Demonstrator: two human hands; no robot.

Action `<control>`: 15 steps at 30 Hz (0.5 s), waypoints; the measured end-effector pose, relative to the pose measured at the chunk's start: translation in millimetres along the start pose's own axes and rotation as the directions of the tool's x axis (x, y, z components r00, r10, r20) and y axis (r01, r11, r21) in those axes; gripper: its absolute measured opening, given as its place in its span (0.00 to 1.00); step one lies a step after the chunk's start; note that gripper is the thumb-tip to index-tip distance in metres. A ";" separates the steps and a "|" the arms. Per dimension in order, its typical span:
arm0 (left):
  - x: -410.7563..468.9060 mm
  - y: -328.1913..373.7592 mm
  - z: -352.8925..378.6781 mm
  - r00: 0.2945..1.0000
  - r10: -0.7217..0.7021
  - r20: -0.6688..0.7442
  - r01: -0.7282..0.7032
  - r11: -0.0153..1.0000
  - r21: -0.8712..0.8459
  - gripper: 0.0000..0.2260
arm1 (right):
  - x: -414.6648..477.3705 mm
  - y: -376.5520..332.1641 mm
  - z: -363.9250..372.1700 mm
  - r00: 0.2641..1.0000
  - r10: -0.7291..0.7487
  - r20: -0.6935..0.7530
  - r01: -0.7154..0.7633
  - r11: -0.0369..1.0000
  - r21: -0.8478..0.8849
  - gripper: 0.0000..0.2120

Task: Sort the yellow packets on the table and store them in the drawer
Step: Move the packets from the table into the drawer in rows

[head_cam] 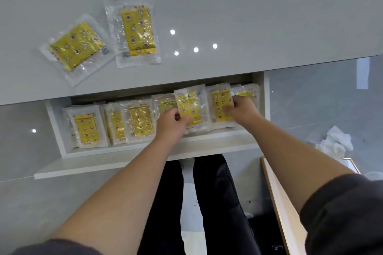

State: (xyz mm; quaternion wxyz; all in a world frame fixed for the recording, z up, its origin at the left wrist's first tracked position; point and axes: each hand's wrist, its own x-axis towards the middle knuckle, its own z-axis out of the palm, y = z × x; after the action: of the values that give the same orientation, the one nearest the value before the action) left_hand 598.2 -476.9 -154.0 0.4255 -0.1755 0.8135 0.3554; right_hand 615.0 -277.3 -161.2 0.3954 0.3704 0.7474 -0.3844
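- Yellow tilted packet [75,46] and its neighbour packet [138,33] sit on the worktop [228,6], prints pretty blurry.
- drawer [56,130] row is half hidden under the worktop edge.
- left hand [171,124] pinches the middle packet [190,107].
- right hand [242,109] grips the end packets [220,107], covering the last one.

The surface packets [76,47] are mustard yellow, dotted with small brown-and-white figures, inside clear crinkled wrappers; the drawer packets [87,128] carry the same yellow and the same print. The surface [248,16] is glossy pale grey with white glints of reflected light, the drawer [145,163] white. The trousers [217,203] are black, the sleeves [342,213] dark grey, the floor [321,99] mottled blue-grey; a crumpled wad [335,141] is white and a board [284,209] light tan.
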 end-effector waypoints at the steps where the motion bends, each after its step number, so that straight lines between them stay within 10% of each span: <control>1: 3.1 3.6 11.4 1.000 -0.019 0.025 0.018 1.000 0.019 0.05 | 3.0 3.2 -3.1 1.000 -0.012 -0.029 0.010 0.998 -0.059 0.12; 8: 19.2 17.9 44.6 0.983 -0.151 -0.101 0.175 0.935 0.307 0.14 | 9.2 14.7 -22.1 0.995 0.037 -0.088 -0.082 0.799 -0.595 0.22; 15: 17.3 38.8 32.6 0.968 -0.250 -0.023 0.190 0.667 0.720 0.23 | 3.2 1.5 -31.4 0.999 0.021 -0.047 -0.049 0.678 -0.734 0.18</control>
State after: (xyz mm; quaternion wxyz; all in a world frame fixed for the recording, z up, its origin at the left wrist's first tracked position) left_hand 583.9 -426.3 -164.0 0.5311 -0.0785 0.8428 -0.0373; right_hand 605.3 -248.6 -152.1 0.5048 0.2015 0.8385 -0.0382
